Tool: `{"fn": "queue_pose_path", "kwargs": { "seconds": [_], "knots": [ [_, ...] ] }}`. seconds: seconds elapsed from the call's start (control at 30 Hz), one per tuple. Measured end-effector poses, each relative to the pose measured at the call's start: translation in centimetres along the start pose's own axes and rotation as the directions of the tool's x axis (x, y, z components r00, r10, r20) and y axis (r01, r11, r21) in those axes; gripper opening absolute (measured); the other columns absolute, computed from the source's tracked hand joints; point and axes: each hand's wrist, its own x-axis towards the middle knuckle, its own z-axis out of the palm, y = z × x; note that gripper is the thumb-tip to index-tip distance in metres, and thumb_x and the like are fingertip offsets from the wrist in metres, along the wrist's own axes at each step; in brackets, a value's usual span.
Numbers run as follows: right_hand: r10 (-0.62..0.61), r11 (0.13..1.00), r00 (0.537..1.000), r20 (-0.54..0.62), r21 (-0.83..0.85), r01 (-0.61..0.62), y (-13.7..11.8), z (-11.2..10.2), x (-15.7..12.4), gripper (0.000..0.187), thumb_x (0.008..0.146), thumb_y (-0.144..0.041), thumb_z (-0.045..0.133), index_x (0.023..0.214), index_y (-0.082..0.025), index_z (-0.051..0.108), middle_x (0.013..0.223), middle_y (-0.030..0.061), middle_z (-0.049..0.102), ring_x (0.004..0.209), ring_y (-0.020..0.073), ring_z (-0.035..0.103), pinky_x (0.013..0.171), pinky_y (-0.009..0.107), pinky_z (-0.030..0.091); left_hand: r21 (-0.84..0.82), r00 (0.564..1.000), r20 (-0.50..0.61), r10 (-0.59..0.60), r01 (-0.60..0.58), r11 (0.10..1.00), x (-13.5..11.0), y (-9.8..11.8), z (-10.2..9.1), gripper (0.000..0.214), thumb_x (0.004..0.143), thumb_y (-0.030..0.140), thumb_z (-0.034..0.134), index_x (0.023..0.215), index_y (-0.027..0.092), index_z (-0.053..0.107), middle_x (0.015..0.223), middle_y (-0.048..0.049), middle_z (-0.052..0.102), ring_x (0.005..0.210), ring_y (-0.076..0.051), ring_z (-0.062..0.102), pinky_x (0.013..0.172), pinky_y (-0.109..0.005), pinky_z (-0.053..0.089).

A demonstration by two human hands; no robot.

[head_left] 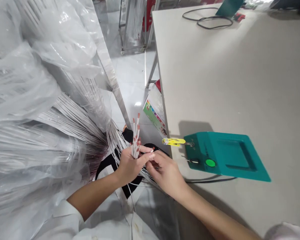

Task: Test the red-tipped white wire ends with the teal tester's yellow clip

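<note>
White wires (136,143) with orange tips stood up in the left hand (128,166), above the lap (118,166), tips toward twelve o'clock. Doing this well probably meant a snug, gentle squeeze, so no wire slipped out of line. The left fingers curled tight around the bunch. The right hand (166,171), its arm stretching to four o'clock, bunched its fingertips near one wire end (153,149); whether they pinched it could not be told.
</note>
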Motion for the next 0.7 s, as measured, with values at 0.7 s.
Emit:
{"fn": "queue_pose_path", "kwargs": {
  "seconds": [0.7],
  "knots": [
    [0.111, 0.964, 0.969, -0.219, 0.262, -0.051, 0.3, -1.4, 0.6, 0.006, 0.078, -0.019, 0.059, 0.075, -0.020, 0.063, 0.069, 0.0025, 0.062, 0.061, 0.0133, 0.057, 0.055, 0.026, 0.046, 0.229, 0.984, 0.180, -0.011, -0.031, 0.973, 0.2, -0.6, -0.3, 0.018, 0.075, 0.028, 0.057, 0.067, 0.014, 0.063, 0.064, -0.0009, 0.058, 0.064, -0.014, 0.051, 0.064, -0.025, 0.040]
  ]
}}
